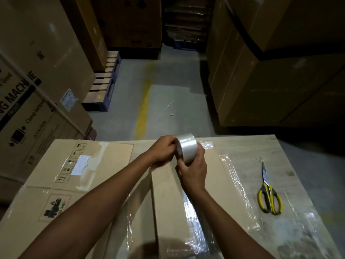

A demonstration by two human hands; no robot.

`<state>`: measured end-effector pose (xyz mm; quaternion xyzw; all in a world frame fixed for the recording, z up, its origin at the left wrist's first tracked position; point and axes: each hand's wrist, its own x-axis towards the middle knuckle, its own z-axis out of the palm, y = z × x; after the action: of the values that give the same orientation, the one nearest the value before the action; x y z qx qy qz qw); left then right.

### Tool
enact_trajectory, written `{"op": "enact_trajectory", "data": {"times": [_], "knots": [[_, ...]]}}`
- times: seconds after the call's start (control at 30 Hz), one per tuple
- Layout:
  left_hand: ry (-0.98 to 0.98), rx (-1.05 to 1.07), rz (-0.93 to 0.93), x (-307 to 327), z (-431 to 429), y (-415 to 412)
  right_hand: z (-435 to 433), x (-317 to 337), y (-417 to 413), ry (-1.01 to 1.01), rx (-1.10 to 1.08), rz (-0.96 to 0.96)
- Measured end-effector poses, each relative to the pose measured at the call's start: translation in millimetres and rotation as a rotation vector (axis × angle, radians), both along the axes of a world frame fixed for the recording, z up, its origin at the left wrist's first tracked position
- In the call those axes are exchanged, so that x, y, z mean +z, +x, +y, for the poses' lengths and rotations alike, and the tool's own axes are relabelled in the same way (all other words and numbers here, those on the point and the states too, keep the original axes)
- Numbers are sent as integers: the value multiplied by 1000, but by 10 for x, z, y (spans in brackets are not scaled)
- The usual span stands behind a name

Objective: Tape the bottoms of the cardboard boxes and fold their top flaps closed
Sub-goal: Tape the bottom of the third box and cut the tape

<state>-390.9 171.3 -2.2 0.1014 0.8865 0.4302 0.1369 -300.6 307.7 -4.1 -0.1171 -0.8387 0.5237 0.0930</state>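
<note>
Floor (pixel 168 86) of grey concrete stretches away beyond the far edge of a wooden table (pixel 261 144), forming an open aisle with a worn yellow line (pixel 143 105) down it. Tall cartons (pixel 43 58) wall the aisle on the left, with a pallet (pixel 103 85) at their foot. Dark stacks (pixel 270 81) close it on the right. The table's far edge lies just past the hands. Its far right corner is bare wood. Its right side holds crinkled clear film (pixel 237 176) and yellow-handled scissors (pixel 268 191), closed, blades pointing away, well apart from the hands.

A plain brown box (pixel 168 206) stands in the middle of the table, running from the bottom of the view toward the far edge. A shiny strip (pixel 194 221) of clear tape runs along its upper face. Just beside it on the left lies a flat box (pixel 46 165) printed with handling symbols, a white label and a stamp.

Both forearms reach forward from the bottom of the view and meet over the far end of the box. The right hand (pixel 195 171) cradles a roll (pixel 187 147) of clear tape from below, fingers curled around its far side and thumb against its near rim. The left hand (pixel 162 152) sits to the roll's left, fingers bent, fingertips pinching at the roll's left edge. The roll is held in the air above the box, tilted, its brown core facing left.
</note>
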Motion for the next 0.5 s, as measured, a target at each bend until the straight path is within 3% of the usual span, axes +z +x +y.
{"op": "enact_trajectory", "data": {"times": [0.13, 0.33, 0.5], "knots": [[-44, -34, 62, 5, -48, 98, 8, 28, 73, 1, 17, 1], [-136, -193, 12, 41, -154, 45, 47, 100, 307, 49, 9, -5], [-49, -210, -100, 13, -152, -10, 117, 214, 669, 266, -10, -62]]}}
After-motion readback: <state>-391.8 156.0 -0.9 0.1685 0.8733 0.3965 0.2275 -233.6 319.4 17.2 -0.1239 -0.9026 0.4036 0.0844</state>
